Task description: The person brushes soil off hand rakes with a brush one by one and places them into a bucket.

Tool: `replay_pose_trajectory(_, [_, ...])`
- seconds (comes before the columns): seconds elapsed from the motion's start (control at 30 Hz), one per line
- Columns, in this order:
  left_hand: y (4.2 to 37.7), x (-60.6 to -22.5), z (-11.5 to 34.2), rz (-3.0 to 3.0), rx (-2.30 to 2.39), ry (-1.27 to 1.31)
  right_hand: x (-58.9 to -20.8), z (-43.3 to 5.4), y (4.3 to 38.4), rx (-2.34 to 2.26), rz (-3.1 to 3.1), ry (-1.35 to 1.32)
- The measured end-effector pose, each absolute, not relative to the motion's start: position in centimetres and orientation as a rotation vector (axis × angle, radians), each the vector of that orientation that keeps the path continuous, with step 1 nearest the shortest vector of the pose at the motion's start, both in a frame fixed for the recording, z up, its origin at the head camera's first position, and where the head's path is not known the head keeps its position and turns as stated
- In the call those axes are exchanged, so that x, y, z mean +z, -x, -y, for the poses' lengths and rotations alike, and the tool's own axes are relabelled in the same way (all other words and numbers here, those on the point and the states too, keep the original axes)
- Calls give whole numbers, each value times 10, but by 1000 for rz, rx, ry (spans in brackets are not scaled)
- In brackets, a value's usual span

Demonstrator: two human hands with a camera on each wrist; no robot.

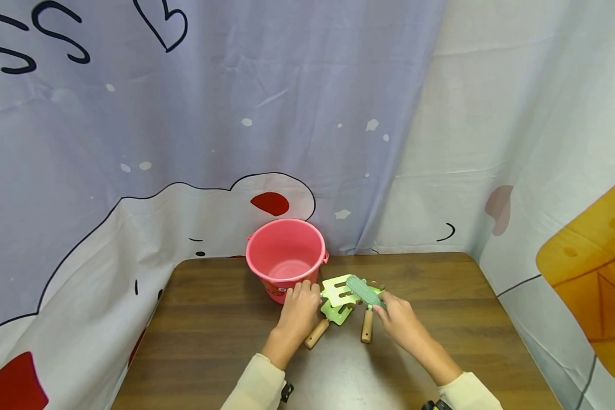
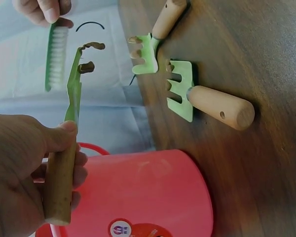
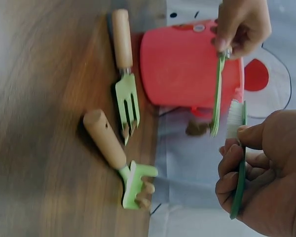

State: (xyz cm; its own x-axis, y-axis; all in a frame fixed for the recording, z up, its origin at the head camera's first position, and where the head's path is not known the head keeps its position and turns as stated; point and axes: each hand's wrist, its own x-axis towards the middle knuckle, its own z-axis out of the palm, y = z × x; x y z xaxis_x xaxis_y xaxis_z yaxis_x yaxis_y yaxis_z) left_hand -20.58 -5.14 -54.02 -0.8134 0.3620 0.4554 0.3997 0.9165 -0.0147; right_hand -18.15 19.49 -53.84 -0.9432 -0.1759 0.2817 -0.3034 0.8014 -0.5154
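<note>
My left hand [image 1: 299, 310] grips the wooden handle of a light green garden hand fork [image 2: 74, 94], held above the table beside the bucket. Brown dirt-like lumps cling to its tine tips. My right hand [image 3: 266, 163] pinches a green brush [image 1: 363, 289] with white bristles. In the head view the brush overlaps the fork's head; both wrist views show its bristles turned toward the fork, apparently with a gap. Below them on the table lie another green fork [image 3: 127, 96] and a small green rake [image 3: 133, 185], both wooden-handled with brown tips.
A pink bucket [image 1: 287, 250] stands upright at the back of the wooden table [image 1: 210, 336], just beyond my left hand. Directly behind the table hangs a printed curtain [image 1: 184, 131], which continues along the right side.
</note>
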Motion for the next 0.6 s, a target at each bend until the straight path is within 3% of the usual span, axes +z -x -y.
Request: replay_pose_trajectory(0.6, [205,-542,43,2569,-46,545,-541,-162,174,789,2723,-481])
